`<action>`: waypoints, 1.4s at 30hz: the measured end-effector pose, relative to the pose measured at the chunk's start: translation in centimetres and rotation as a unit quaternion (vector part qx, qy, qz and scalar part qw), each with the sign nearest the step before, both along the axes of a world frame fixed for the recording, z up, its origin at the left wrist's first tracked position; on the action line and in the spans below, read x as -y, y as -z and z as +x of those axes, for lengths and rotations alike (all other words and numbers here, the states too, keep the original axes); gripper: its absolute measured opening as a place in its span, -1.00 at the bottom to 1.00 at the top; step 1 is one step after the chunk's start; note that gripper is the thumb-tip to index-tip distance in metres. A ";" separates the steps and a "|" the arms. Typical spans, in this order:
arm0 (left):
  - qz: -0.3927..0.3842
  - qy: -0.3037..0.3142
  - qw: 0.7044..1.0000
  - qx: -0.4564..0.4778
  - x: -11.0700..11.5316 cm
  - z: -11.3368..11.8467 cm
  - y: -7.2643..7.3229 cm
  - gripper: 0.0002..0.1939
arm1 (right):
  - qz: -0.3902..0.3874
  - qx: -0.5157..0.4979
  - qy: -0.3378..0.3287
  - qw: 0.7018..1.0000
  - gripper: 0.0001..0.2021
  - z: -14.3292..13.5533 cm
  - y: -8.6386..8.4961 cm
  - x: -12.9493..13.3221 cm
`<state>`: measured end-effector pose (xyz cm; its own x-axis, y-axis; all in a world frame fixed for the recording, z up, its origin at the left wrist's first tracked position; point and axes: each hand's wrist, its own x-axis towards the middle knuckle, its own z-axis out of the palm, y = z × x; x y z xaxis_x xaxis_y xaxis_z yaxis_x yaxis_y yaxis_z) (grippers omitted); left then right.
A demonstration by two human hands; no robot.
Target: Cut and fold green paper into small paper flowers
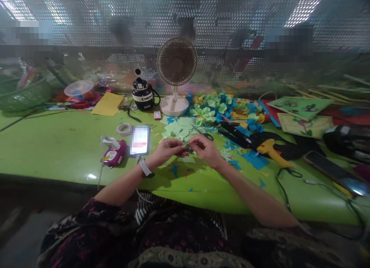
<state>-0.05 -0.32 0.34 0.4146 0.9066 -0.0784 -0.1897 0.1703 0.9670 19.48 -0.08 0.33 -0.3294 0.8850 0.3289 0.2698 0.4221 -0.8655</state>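
Note:
Over the green table, my left hand (169,149) and my right hand (206,150) meet fingertip to fingertip. Both are closed in a pinch on a small light-green paper piece (185,144), mostly hidden by the fingers. Just beyond them lies a heap of cut light-green paper pieces (179,128). Scissors (207,136) rest by that heap, near my right hand. Farther back sits a pile of folded paper flowers (214,106) in green, blue and yellow. Small paper scraps (175,170) are scattered beneath and around my hands.
A fan (177,62) and a black bottle (143,94) stand at the back. Left are a lit phone (140,140), a tape roll (123,129) and a purple corded device (115,154). Right are a yellow glue gun (273,152), its cord, and another phone (335,171).

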 end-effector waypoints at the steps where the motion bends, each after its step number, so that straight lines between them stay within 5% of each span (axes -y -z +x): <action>1: 0.005 0.007 1.000 -0.001 0.1 0.0 -0.1 -0.53 | -0.012 0.002 0.005 1.000 -0.70 -0.1 0.1 0.1; 30: -0.019 0.006 1.000 0.011 0.3 0.3 0.0 -0.57 | 0.040 0.043 0.028 0.998 -0.80 -0.1 -0.1 0.4; 36: -0.036 0.005 0.999 0.016 0.2 0.3 0.0 -0.58 | -0.008 0.015 0.046 0.999 -0.74 -0.1 -0.4 0.3; 42: -0.066 0.046 0.997 0.018 0.2 0.1 0.1 -0.56 | -0.023 0.124 -0.028 0.992 -0.67 0.1 -1.0 0.4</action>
